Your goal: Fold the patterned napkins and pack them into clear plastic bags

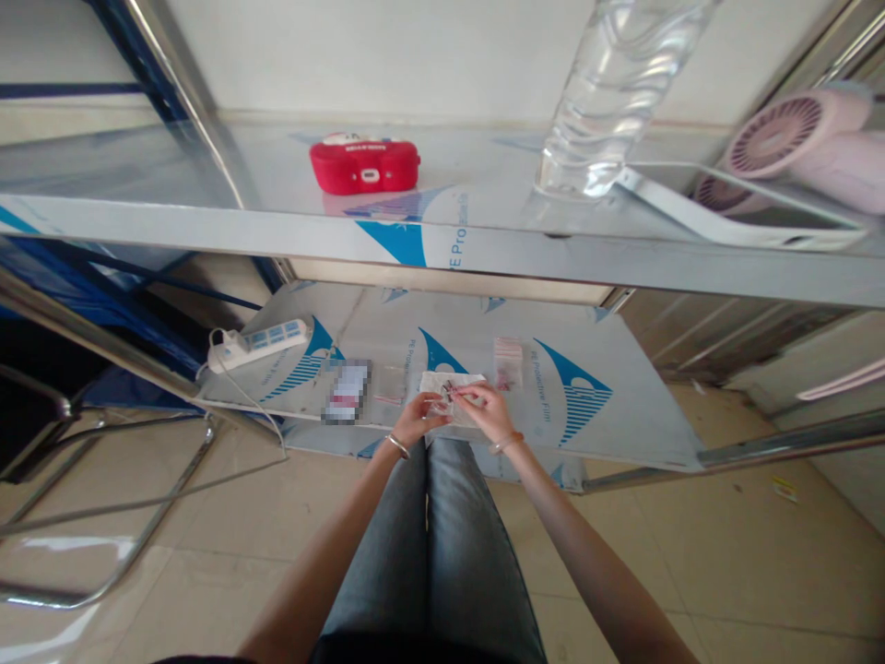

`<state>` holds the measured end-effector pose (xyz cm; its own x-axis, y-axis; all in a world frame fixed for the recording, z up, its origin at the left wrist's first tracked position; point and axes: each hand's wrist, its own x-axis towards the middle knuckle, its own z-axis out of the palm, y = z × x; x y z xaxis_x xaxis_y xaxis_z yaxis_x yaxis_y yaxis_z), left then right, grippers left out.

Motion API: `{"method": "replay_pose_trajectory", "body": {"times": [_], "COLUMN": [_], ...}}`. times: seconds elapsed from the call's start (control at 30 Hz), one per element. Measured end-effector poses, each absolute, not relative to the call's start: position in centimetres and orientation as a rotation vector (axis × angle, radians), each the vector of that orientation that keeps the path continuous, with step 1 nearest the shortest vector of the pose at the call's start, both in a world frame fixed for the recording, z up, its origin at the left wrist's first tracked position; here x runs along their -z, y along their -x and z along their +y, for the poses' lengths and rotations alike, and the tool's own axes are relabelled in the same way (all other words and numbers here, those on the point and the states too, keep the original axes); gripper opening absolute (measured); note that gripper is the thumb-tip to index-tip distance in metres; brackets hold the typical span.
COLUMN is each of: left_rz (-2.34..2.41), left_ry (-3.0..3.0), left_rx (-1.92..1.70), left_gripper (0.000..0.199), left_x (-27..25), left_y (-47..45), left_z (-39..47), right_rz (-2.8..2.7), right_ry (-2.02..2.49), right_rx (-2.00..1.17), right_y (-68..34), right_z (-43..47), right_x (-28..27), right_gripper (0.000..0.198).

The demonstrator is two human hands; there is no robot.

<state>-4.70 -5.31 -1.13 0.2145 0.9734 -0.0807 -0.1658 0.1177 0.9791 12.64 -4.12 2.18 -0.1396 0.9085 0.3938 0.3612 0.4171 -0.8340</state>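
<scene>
My left hand [418, 420] is over the front edge of the lower shelf, its fingers and thumb curled around something clear and whitish that is too small to make out. Close beside it, my right hand [489, 413] pinches a small dark piece [448, 385] between thumb and fingertips. Both hands work above a white sheet [434, 379], which they partly cover. To the right of the sheet lies a small clear bag [509, 361] with pinkish stripes and reddish bits. Another flat clear packet [391, 385] lies left of my left hand.
A phone [348, 392] and a white power strip [266, 343] with a trailing cable lie to the left on the lower shelf [622, 420]. The upper shelf [477, 207] overhangs behind, bearing a red case [364, 168], a water bottle [608, 101], a white frame [733, 221] and a pink fan [781, 138].
</scene>
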Motion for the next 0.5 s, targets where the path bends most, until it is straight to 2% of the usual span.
{"method": "replay_pose_trajectory", "body": {"times": [0.23, 0.37, 0.5], "left_rz": [0.972, 1.006, 0.953], "left_ry": [-1.018, -1.061, -1.086], "left_rx": [-1.034, -1.034, -1.064], "left_gripper": [0.058, 0.053, 0.05], "left_x": [1.5, 1.3, 1.3], "left_y": [4.9, 5.6, 5.8], "left_z": [-5.3, -5.4, -5.5], "right_rz": [-1.637, -1.707, -1.719], "right_ry": [1.268, 1.568, 1.654], "right_rx": [-0.636, -0.469, -0.459], "right_y": [-13.0, -14.3, -14.8], "right_z": [-3.2, -1.1, -0.1], "right_x": [1.2, 4.7, 6.8], "right_gripper": [0.023, 0.016, 0.013]}}
